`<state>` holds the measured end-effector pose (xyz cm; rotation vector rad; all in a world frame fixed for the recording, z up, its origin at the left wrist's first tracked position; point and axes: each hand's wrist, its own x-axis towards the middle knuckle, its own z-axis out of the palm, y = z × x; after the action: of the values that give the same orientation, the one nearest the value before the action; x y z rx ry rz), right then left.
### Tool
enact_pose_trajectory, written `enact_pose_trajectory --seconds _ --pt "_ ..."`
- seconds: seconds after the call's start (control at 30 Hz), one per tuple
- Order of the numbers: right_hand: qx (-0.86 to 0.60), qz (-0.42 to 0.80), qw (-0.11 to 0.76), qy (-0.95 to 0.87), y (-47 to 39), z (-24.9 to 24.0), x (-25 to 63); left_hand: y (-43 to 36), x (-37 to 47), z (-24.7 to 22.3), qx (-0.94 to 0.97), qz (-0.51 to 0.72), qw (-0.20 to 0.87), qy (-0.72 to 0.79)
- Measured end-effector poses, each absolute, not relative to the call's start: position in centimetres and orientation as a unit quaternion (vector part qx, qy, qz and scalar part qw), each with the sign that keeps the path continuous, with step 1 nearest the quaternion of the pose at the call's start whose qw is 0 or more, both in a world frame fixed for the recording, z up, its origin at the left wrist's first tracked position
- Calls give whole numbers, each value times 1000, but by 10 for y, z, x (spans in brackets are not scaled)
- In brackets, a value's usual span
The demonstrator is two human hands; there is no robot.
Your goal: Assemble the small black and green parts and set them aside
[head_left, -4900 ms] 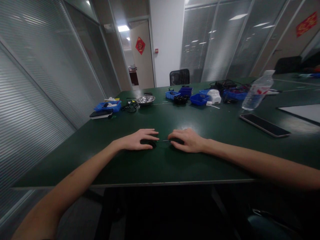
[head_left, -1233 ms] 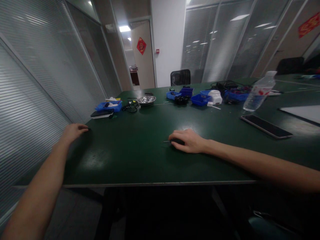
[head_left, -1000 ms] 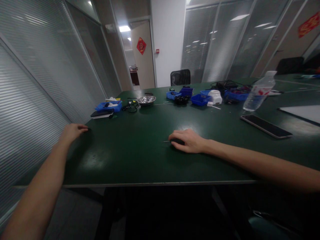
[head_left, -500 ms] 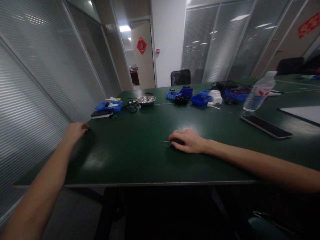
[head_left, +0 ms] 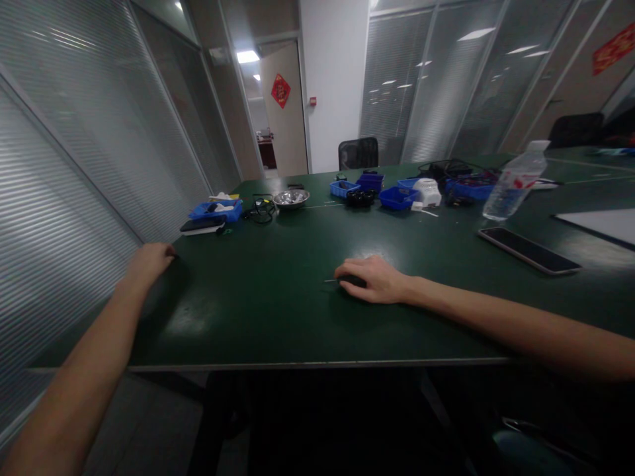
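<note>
My right hand (head_left: 373,279) rests on the green table (head_left: 268,311), its fingers closed round a screwdriver (head_left: 353,280) with a black handle. The thin metal shaft sticks out to the left, lying close above the tabletop. At the table's left edge is my left hand (head_left: 153,259), with its fingers curled down. A small dark thing shows at its fingertips, too little of it visible to name. The palm sides of both hands are hidden.
Along the far side stand a blue tray (head_left: 218,210), a metal bowl (head_left: 291,199), black cables (head_left: 261,211) and several blue bins (head_left: 397,198). A water bottle (head_left: 516,182) and a phone (head_left: 528,250) are on the right. A glass partition (head_left: 94,132) borders the left.
The screwdriver's shaft tip has shifted very slightly to the right. Both hands stay in nearly the same place.
</note>
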<state>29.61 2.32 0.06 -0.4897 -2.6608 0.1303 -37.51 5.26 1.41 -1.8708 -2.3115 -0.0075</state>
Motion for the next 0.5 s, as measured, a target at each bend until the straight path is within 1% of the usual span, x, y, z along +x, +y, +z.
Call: enact_pose_trajectory --seconds 0.23,0.5 --pt "-181 55 212 -959 23 2 296 51 -363 20 -610 35 105 -784" --pt "-182 62 212 -958 21 3 296 45 -355 19 -607 22 123 -785"
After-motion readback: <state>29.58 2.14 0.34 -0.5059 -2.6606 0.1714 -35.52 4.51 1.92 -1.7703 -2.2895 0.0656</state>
